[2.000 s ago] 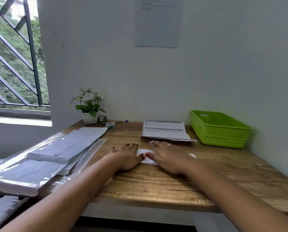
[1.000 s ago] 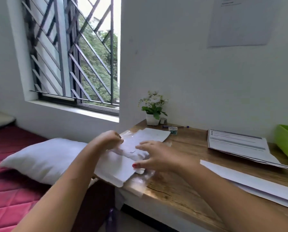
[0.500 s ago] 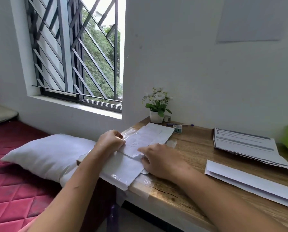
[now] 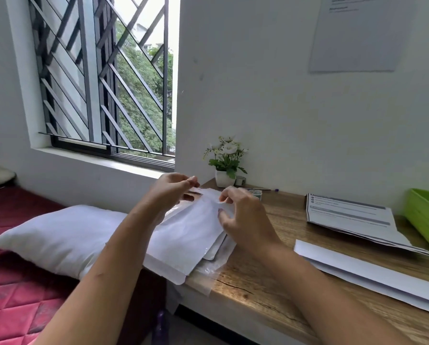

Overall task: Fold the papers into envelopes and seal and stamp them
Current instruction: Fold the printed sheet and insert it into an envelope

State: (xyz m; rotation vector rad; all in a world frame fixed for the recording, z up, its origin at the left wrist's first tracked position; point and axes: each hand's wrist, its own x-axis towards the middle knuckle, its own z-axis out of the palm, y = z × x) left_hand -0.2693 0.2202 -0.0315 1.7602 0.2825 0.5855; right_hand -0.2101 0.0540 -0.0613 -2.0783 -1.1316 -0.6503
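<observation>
- A brown wooden desk (image 4: 270, 277) stands against a white wall, with a barred window at upper left.
- At centre, a stack of white paper envelopes (image 4: 188, 235) in clear plastic overhangs the desk's left end.
- The left hand (image 4: 170, 192) and right hand (image 4: 243, 215) pinch its far end, fingers curled.
- 1 flat white envelope (image 4: 372, 275) lies at lower right.

Left hand (image 4: 170, 192) and right hand (image 4: 244, 216) have lifted the envelope (image 4: 191, 235) end.

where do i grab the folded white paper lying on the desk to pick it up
The folded white paper lies flat on the desk, so nothing stands up to grasp. Probably come low from the left, nearest the right hand, lift its free left corner and pinch it there.
</observation>
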